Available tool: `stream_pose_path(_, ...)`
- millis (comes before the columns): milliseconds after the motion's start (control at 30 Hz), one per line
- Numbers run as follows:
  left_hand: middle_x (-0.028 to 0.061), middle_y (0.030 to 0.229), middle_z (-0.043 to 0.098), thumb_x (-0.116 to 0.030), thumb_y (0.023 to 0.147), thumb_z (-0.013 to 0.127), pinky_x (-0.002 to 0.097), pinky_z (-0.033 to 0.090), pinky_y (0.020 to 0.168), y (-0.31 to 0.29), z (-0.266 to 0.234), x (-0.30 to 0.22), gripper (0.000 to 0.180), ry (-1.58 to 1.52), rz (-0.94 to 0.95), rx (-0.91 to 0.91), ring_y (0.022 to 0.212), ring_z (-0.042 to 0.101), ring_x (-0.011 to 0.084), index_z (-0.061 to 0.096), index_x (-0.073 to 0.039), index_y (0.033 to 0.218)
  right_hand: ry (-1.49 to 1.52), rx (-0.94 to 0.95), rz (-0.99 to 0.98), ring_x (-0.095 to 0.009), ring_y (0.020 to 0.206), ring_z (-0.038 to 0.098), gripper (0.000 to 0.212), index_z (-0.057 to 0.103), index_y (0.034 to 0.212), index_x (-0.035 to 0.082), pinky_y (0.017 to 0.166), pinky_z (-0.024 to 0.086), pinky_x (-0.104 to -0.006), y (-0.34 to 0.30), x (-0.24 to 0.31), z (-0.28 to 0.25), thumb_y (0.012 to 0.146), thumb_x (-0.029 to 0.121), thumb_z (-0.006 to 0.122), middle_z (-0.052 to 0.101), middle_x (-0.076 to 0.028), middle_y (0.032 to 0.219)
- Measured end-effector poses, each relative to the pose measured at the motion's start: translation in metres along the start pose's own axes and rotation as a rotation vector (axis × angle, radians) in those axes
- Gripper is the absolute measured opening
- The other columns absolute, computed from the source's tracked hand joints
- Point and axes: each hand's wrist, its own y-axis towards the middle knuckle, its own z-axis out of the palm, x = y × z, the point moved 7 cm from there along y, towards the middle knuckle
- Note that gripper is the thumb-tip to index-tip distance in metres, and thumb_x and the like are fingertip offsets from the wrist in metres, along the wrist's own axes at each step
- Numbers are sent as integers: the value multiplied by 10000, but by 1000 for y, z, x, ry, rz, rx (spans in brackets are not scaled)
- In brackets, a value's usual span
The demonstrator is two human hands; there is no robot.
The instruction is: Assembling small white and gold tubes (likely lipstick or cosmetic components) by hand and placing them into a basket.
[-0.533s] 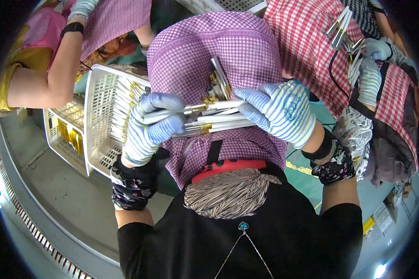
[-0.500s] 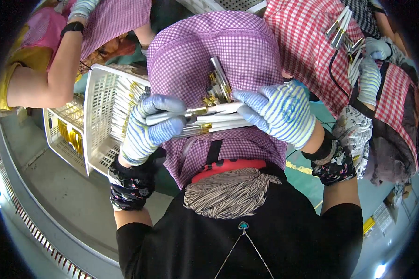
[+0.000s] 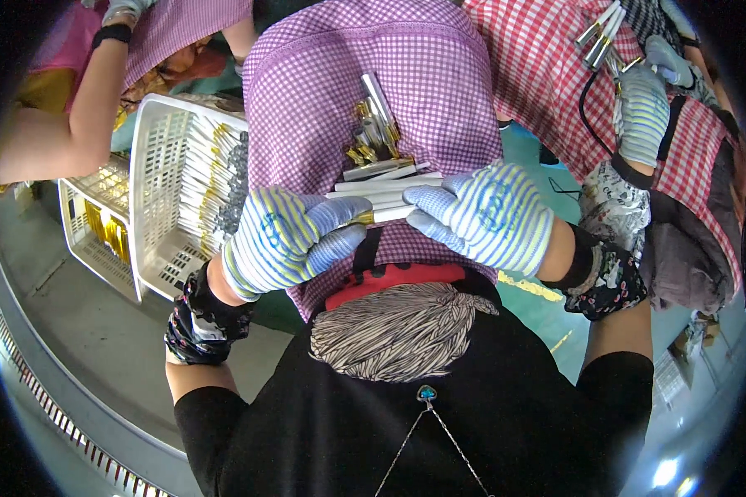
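White rod (image 3: 394,214) held over apron (image 3: 373,50): pinched near its gold band by left hand (image 3: 283,236), farther along by right hand (image 3: 499,217). Fingers closed narrow. Loose rods (image 3: 383,187) laid just beyond; crate (image 3: 159,170) placed at left.

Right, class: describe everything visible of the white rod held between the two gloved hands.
The white rod looks slim and straight, perhaps plastic, with a gold-coloured part at its left. It is held crosswise above the checked cloth, the left hand gripping near the gold part, the right hand the white; its ends are hidden.
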Motion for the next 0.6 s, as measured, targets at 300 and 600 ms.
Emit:
stream_pose_path(300,8,696,640,-323,822,717,327,437,453,-14,14,-23,339,231,68,23,549,601,194,702,-163,1121,535,313,128,-395,703,646,391,657,948,90,610,517,-483,-17,-2,49,1000,434,481,663,-191,785)
stream_pose_path(600,66,904,683,-311,851,678,367,540,677,-20,7,-12,345,94,9,168,786,679,255,696,-110,1130,-277,349,110,-281,818,674,265,687,1036,120,681,515,-438,10,-36,53,955,300,510,677,-100,957)
